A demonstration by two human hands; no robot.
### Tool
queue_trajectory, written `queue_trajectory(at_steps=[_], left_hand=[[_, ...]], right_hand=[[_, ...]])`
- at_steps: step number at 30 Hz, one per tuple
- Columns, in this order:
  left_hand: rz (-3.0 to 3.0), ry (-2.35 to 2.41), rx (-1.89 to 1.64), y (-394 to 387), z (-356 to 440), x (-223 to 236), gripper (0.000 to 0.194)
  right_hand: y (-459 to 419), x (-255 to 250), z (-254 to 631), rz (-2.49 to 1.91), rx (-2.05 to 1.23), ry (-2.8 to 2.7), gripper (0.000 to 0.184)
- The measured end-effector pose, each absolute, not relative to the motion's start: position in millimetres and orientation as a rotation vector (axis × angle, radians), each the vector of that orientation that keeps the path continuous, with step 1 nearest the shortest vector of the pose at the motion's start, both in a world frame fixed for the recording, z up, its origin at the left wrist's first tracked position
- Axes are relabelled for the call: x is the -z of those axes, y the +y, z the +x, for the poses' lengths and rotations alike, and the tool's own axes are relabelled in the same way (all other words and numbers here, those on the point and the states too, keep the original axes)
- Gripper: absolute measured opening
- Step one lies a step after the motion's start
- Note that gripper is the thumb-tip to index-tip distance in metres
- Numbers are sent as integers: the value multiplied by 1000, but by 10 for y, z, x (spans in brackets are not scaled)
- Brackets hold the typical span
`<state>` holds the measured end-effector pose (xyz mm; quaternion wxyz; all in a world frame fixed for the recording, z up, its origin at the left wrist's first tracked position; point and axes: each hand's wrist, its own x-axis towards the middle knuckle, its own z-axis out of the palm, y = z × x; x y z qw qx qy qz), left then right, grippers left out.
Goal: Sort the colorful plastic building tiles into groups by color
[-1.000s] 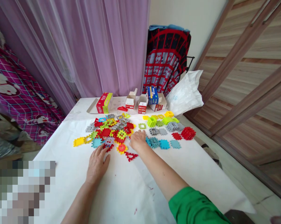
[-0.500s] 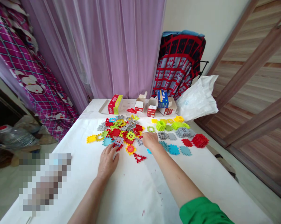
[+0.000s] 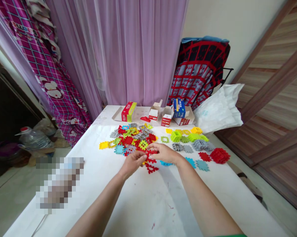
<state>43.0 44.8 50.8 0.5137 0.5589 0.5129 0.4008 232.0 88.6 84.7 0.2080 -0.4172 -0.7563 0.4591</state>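
Between my two hands is a red toothed building piece (image 3: 151, 156), held just in front of the heap. My left hand (image 3: 133, 163) pinches its left side. From the right, the fingers of my right hand (image 3: 163, 153) grip the same piece, hiding part of it. A red triangular piece (image 3: 151, 169) lies on the table just below my hands. Behind them spreads a mixed heap of interlocking plastic pieces (image 3: 128, 140) in red, grey, green, yellow and blue. To the right, pieces lie grouped by colour, with a red stack (image 3: 219, 155) and a grey stack (image 3: 200, 145).
Small opened cartons (image 3: 167, 116), a red-and-green box (image 3: 128, 112) and a blue box (image 3: 179, 108) stand along the back of the white table (image 3: 138, 207). A white plastic bag (image 3: 214, 108) sits at the back right. A blurred patch covers something at the left edge.
My left hand has moved right and lifted from the heap's front edge. My right hand has come to meet it, and both now hold a red piece. The view has shifted slightly.
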Motion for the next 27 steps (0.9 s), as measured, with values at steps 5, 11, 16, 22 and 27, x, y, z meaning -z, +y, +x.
queue_trajectory(at_steps=[5, 11, 16, 22, 27], left_hand=[[1201, 1230, -927, 439, 504, -568, 38], [1125, 1227, -970, 392, 620, -577, 41], [1205, 1192, -941, 368, 733, -581, 41], [1498, 1381, -1001, 411, 491, -489, 39], [1990, 1748, -1079, 353, 67, -191, 31]], right_hand=[[718, -976, 2366, -1276, -670, -2327, 40], [472, -1093, 2447, -1341, -142, -2516, 47], [438, -1110, 2465, -1382, -46, -2555, 38], [504, -1112, 3036, -1523, -127, -2463, 49], [661, -1280, 4291, -2000, -2, -2239, 53]])
